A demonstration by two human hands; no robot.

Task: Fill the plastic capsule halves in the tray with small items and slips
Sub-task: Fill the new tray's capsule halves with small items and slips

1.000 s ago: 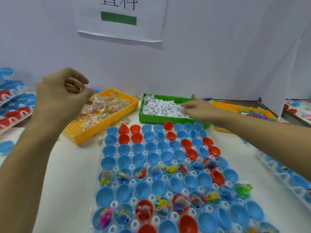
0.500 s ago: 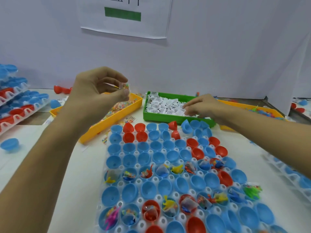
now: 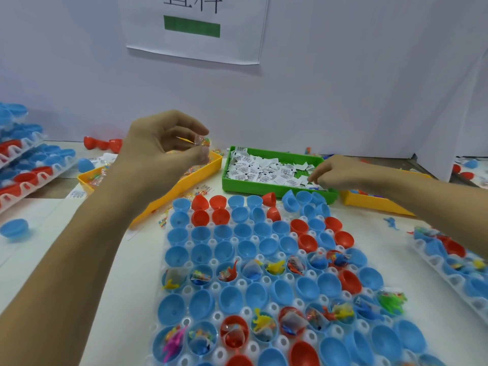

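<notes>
A clear tray (image 3: 184,260) of blue and red capsule halves lies in front of me; several halves in the nearer rows hold small toys and packets, the far rows are bare. My left hand (image 3: 161,151) hovers above the yellow bin (image 3: 184,186) and pinches a small clear packet of coloured beads (image 3: 202,140) between thumb and fingertips. My right hand (image 3: 335,171) reaches into the green bin (image 3: 232,184) of white printed slips (image 3: 264,170), its fingers curled over the slips at the bin's right end; whether it pinches one is hidden.
A second yellow bin (image 3: 369,203) with toys sits behind my right forearm. Stacked trays of capsule halves (image 3: 23,167) stand at the left, another tray (image 3: 449,260) at the right. A loose blue half (image 3: 14,228) lies at the left. White partition walls close the back.
My left hand rose from the yellow bin with a bead packet and moved right. My right hand stayed at the slips in the green bin. The view shifted slightly.
</notes>
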